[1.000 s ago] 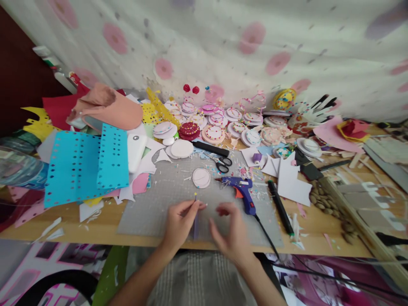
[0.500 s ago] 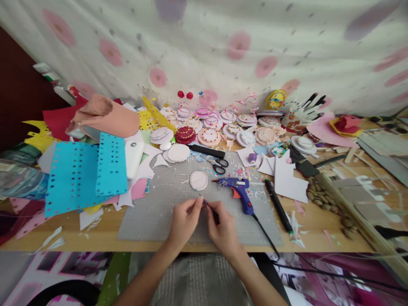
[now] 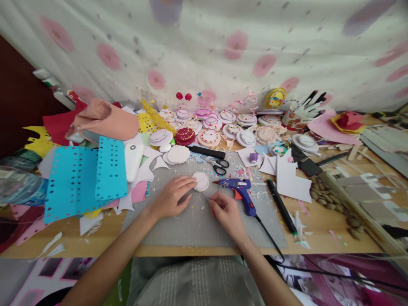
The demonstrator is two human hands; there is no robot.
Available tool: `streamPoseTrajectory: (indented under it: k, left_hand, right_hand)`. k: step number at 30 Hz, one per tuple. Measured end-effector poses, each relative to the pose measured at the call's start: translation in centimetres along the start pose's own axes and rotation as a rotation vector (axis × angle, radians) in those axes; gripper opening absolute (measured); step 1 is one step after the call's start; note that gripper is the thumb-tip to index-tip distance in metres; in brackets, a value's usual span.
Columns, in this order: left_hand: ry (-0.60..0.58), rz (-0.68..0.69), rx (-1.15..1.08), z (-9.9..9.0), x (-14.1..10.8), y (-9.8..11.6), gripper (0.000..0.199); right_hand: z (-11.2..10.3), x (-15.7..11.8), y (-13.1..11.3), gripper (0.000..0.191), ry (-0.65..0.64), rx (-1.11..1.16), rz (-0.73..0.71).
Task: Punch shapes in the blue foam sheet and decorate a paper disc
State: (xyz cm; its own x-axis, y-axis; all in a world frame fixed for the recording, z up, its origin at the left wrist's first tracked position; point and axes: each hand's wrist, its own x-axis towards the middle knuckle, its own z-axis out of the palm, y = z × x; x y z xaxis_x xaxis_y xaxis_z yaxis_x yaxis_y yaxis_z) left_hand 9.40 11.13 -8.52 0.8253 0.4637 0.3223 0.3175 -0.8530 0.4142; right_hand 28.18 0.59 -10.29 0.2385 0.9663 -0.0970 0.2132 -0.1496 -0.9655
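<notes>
My left hand [image 3: 174, 196] lies low over the grey cutting mat [image 3: 153, 231], its fingers stretched out and the fingertips at the left edge of a small white disc [image 3: 200, 181]. A thin line runs around the disc's rim. Just below and right of the disc, my right hand [image 3: 225, 211] is closed in a pinch on a thin pointed tool [image 3: 205, 196]. Only its slim tip shows; the fingers hide the remainder, so its kind is unclear. Right of the disc lies a blue glue gun [image 3: 239, 191], nozzle pointing left. Black-handled scissors [image 3: 219, 166] rest above it.
Decorated round hats [image 3: 208, 137] crowd the back of the table. Blue dotted sheets [image 3: 76, 178] and paper scraps lie left. A black-and-green pen [image 3: 282, 207], white card [image 3: 291, 180] and pistachio-like shells [image 3: 325, 194] are right. The glue gun's cord [image 3: 270, 240] hangs over the front edge.
My hands were together below the disc and have moved apart. The left went up and left, fingers now stretched to the disc; the right turned its tool's tip toward the disc.
</notes>
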Motion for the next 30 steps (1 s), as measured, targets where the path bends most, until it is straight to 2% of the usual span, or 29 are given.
streamPoseTrajectory:
  k: [8, 30]
  left_hand:
    - [-0.062, -0.008, -0.045, 0.14, 0.78, -0.83, 0.047]
    - [-0.107, -0.056, -0.112, 0.22, 0.32, -0.86, 0.042]
  right_hand:
    - [0.09, 0.05, -0.69, 0.019, 0.001, 0.108, 0.102]
    - [0.1, -0.27, -1.01, 0.018, -0.003, 0.045, 0.19]
